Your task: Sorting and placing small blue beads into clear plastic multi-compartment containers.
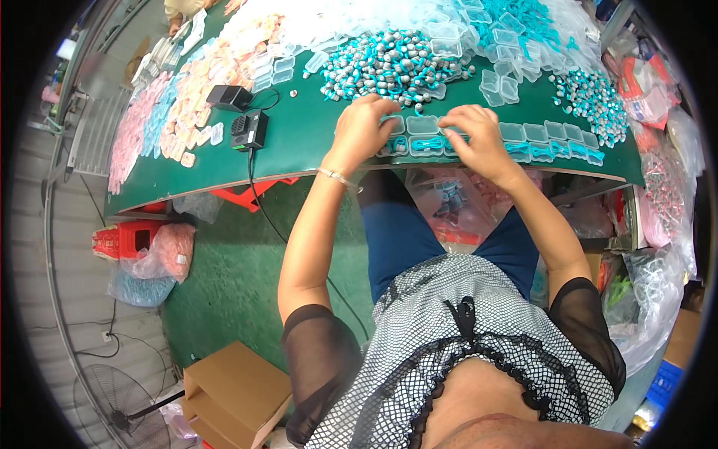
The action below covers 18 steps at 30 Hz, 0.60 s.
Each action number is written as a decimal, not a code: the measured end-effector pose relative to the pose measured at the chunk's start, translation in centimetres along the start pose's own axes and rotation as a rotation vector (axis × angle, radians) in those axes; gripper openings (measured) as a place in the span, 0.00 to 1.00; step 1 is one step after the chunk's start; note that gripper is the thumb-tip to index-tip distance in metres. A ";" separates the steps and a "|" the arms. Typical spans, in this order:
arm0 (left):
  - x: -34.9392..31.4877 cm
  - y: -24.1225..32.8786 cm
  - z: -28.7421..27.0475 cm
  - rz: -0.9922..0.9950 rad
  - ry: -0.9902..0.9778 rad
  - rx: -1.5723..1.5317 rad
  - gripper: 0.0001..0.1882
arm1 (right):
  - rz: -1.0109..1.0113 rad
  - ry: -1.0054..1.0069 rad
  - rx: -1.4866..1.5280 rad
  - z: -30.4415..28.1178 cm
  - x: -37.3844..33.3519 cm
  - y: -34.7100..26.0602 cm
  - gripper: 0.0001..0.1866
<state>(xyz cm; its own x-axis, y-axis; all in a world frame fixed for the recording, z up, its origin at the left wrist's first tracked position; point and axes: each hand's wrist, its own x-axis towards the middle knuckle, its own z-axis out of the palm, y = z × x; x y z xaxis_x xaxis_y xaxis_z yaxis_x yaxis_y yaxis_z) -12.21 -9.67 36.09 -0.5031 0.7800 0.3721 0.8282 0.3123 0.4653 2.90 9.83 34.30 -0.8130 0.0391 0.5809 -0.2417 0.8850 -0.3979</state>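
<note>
Along the table's near edge runs a row of small clear plastic boxes, lids tipped back, with turquoise cords in the trays. My left hand is at the row's left end, its curved fingers and thumb apart over a box. Two or three boxes to the right, my right hand arches over another box, fingers bent and thumb apart from them. I see nothing held in either hand; the fingertips partly cover the boxes beneath. Just beyond them lies a heap of small grey plugs with turquoise cords.
A smaller heap of plugs lies at the right, beside plastic bags. Turquoise pieces and clear boxes cover the back. Pale orange pieces spread at the left, near two black devices with a cable. A cardboard box stands on the floor.
</note>
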 end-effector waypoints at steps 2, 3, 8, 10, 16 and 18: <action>1.8 0.5 1.2 -0.031 0.066 0.016 0.11 | 0.046 0.013 0.012 -1.0 -0.4 1.1 0.06; 2.6 0.8 1.9 -0.026 0.064 0.014 0.11 | 0.049 0.016 0.008 -1.6 -0.7 1.5 0.06; 5.3 1.6 4.2 -0.062 -0.098 0.258 0.09 | 0.090 0.055 -0.059 -4.4 -2.2 2.9 0.05; 5.4 1.6 4.2 -0.104 -0.153 0.348 0.07 | 0.116 0.084 -0.040 -5.0 -2.8 3.9 0.05; 5.0 0.7 3.7 -0.021 0.108 0.109 0.07 | 0.308 0.270 -0.073 -11.3 -4.5 10.8 0.04; 4.7 0.4 2.7 -0.098 0.136 -0.053 0.06 | 0.440 0.260 -0.254 -12.9 -5.1 14.8 0.06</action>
<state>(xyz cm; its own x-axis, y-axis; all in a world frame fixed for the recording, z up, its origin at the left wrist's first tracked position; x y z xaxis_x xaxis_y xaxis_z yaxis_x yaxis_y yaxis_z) -13.60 -4.37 35.85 -0.6124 0.6654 0.4268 0.7613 0.3509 0.5453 10.26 28.66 34.60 -0.6430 0.5142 0.5676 0.2516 0.8418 -0.4775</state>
